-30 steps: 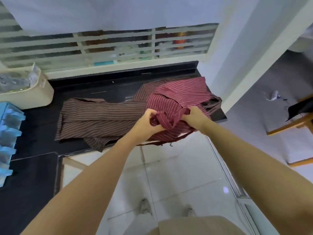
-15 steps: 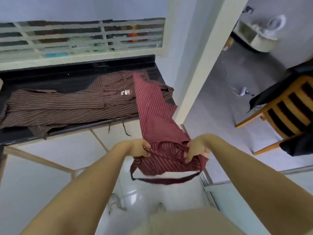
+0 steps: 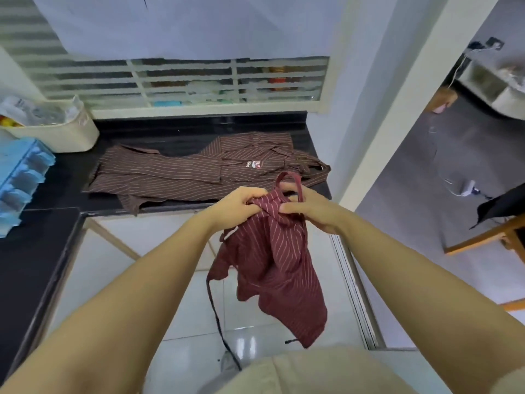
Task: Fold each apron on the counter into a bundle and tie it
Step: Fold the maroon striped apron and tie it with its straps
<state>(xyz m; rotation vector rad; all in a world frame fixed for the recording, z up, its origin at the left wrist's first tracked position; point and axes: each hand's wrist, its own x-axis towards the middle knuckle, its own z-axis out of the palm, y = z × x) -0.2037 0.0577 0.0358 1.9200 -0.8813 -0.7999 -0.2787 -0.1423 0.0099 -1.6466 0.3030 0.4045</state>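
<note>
A red striped apron (image 3: 272,268) hangs in the air in front of the counter, its neck loop sticking up between my hands and a dark tie string dangling toward the floor. My left hand (image 3: 241,204) grips the apron's top edge on the left. My right hand (image 3: 309,209) pinches the top edge on the right, close to the left hand. A brown striped apron (image 3: 176,177) with a small white logo lies spread flat on the black counter (image 3: 51,177) behind my hands.
A cream basket (image 3: 65,132) of items and a blue tray (image 3: 20,172) stand at the counter's left. A barred window runs behind the counter. A white pillar (image 3: 377,132) rises at the right, with a wooden chair (image 3: 494,234) beyond it. White floor tiles lie below.
The red apron came off the counter and off the brown apron. Both hands pulled it toward me, then raised it and drew together at its top edge, so it hangs free.
</note>
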